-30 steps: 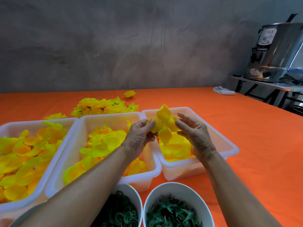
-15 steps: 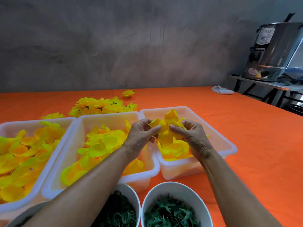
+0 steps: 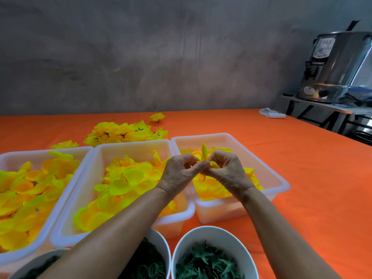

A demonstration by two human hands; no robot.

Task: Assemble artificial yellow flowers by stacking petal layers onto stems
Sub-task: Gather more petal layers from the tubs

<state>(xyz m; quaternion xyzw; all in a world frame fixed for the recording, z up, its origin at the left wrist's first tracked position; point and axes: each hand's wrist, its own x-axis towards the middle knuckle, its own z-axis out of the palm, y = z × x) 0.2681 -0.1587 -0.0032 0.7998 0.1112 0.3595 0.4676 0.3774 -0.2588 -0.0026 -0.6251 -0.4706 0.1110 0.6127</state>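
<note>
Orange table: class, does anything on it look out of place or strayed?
Mildly: one yellow flower lies alone, beyond the main flower pile, and another sits apart behind the left tub.

Far right, on steel urn (image 3: 334, 65): white label, print too small to read; below it dark brand lettering, blurred, unreadable.

Translucent white plastic bins (image 3: 231, 137), matt orange tablecloth (image 3: 302, 178), shiny metal urn (image 3: 338, 67), rough grey plaster wall (image 3: 141, 57).
</note>
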